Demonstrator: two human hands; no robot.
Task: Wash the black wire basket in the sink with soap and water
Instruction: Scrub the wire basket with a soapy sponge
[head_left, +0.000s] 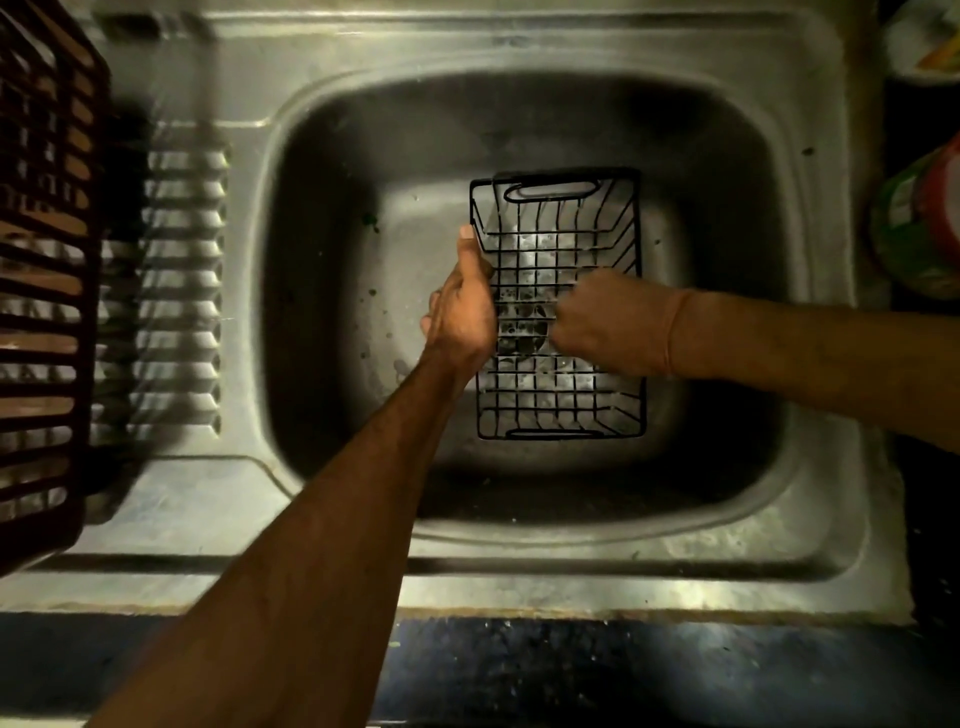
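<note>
The black wire basket (558, 400) lies in the steel sink basin (332, 332), open side up, with a slotted handle at each end. My left hand (465, 306) grips its left rim, thumb stretched along the wire. Inside the basket my right hand (605, 322) is closed in a fist, pressed against the wire floor; whether it holds a sponge or cloth is hidden. Foam or wet shine shows through the basket's mesh over the drain.
A dark red slatted plastic crate (44, 270) stands on the ribbed draining board (182, 291) at the left. A green and red container (922, 228) sits on the right edge. The dark counter front (571, 670) runs along the bottom.
</note>
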